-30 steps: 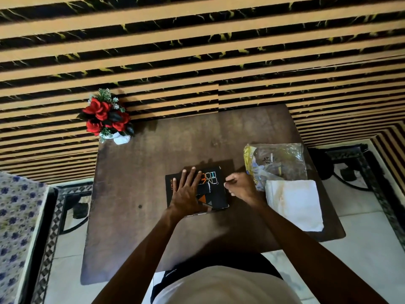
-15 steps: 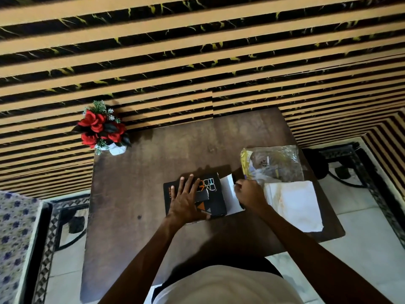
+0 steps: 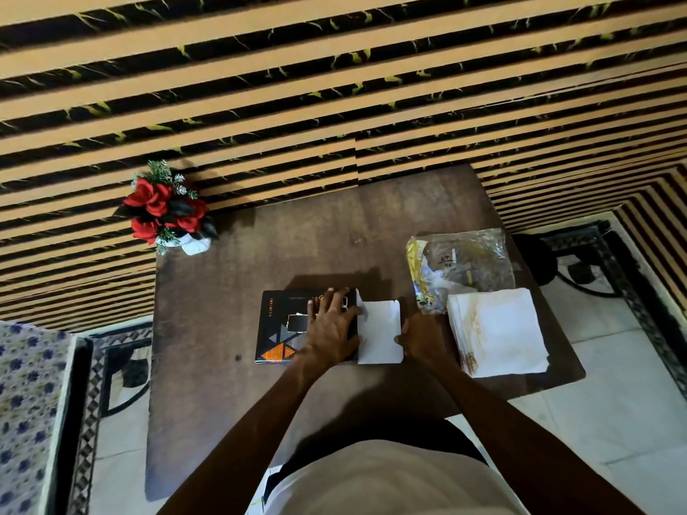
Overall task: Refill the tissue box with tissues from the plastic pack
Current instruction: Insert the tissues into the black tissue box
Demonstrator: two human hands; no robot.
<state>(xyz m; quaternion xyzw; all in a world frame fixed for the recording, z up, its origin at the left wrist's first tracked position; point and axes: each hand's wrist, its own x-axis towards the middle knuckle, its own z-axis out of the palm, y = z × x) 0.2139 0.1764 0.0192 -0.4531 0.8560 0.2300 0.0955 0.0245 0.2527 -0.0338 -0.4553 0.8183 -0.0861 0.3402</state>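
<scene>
Head view: left hand (image 3: 331, 328) lies fingers spread on the black tissue box (image 3: 282, 328); right hand (image 3: 420, 336) pinches its white end flap (image 3: 380, 332), tissue stack (image 3: 498, 332) just right.

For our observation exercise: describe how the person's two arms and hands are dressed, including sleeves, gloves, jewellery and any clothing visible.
Both forearms are bare, no sleeve showing. The left hand and right hand are ungloved, with no ring, watch or bracelet visible. At the bottom edge, a light cream garment over something dark at the waist.

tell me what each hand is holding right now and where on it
The right hand grips the outer edge of the tissue box's opened white end flap. The left hand only presses flat on the box top.
</scene>
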